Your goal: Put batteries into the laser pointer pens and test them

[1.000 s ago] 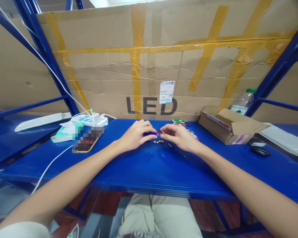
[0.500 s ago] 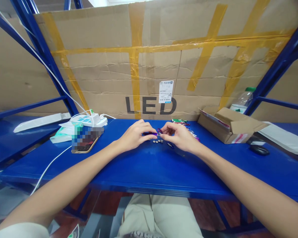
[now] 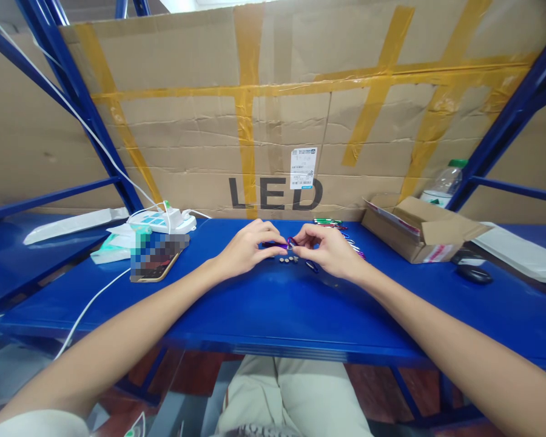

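Blue metal bench top (image 3: 273, 315) across the whole view, set in a blue steel rack. Backed by a wall of flattened cardboard (image 3: 300, 121) crossed with yellow tape and printed "LED", with a white shipping label (image 3: 304, 167) stuck beside the letters.

At mid-bench, just above the surface: left hand (image 3: 246, 249) curled around the barrel of a purple keychain flashlight (image 3: 277, 245), thumb and fingers closed tight on it, barrel roughly level and pointing right. Right hand (image 3: 330, 250) meeting it end to end, thumb and forefinger pinched narrow on the ring end of the same flashlight, other fingers loosely bent.

Directly below the meeting fingertips, on the bench: a short row of button cells (image 3: 290, 260), close together, count too small to settle. Just right of them, beside the right palm, a small dark blue part (image 3: 312, 266), kind unclear. Behind the right hand, against the cardboard, a loose heap of more keychain flashlights (image 3: 328, 223), green and red on top.

Farther right, an open cardboard box (image 3: 418, 237), flaps spread, inside hidden from this angle. Behind the box, a clear plastic bottle (image 3: 444, 182) with a green cap, upright, fill level not readable. Near the box's right corner, a black computer mouse (image 3: 474, 274).

On the left side: a phone (image 3: 152, 274) lying flat, a teal tissue pack (image 3: 113, 249) just beside it, a white power strip (image 3: 164, 220) behind both, and a white cable (image 3: 91, 303) trailing off the front edge.
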A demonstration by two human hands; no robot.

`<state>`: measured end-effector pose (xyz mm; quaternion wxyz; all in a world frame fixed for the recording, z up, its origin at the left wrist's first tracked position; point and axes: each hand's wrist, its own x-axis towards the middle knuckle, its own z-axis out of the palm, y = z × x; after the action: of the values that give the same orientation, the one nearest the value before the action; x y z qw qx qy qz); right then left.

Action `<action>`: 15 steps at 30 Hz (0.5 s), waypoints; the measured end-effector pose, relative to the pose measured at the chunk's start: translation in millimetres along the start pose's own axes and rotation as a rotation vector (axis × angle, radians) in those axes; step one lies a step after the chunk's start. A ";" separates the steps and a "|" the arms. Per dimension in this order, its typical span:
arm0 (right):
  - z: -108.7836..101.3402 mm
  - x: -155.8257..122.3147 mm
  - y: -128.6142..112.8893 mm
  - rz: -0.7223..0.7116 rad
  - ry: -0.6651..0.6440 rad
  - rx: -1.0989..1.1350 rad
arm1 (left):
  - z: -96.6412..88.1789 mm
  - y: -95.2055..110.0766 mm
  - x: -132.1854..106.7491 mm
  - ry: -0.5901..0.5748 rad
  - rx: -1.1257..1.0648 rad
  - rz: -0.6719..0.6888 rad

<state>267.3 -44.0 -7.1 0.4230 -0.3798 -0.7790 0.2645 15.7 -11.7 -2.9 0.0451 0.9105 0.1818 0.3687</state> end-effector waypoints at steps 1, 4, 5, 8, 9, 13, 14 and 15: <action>0.0 -0.2 -0.9 -0.001 0.001 0.001 | -0.1 -0.5 -0.1 0.007 0.016 -0.004; 0.3 -0.6 -2.6 -0.006 0.002 -0.002 | 0.2 -2.0 -0.5 0.016 0.047 -0.022; 0.5 -0.7 -2.8 -0.007 0.002 -0.003 | 0.5 -2.4 -0.6 0.017 0.044 -0.024; 0.9 -0.4 -2.5 -0.008 0.008 -0.005 | 1.9 -2.5 -0.6 0.020 -0.014 -0.029; 0.9 -0.3 -2.5 -0.006 0.009 -0.005 | 2.4 -2.4 -0.6 0.021 -0.041 -0.032; 1.0 -0.1 -3.0 -0.001 0.005 -0.005 | 4.0 -1.6 -0.8 0.028 -0.102 -0.064; 1.1 -0.2 -3.0 0.000 0.001 -0.003 | 4.2 -1.4 -0.8 0.030 -0.102 -0.076; 1.3 -0.4 -2.8 0.002 -0.002 0.001 | 4.3 -1.2 -0.9 0.033 -0.099 -0.088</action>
<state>265.3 -46.0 -5.9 0.4223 -0.3802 -0.7789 0.2654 17.7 -10.7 -6.9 0.1033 0.8921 0.2038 0.3899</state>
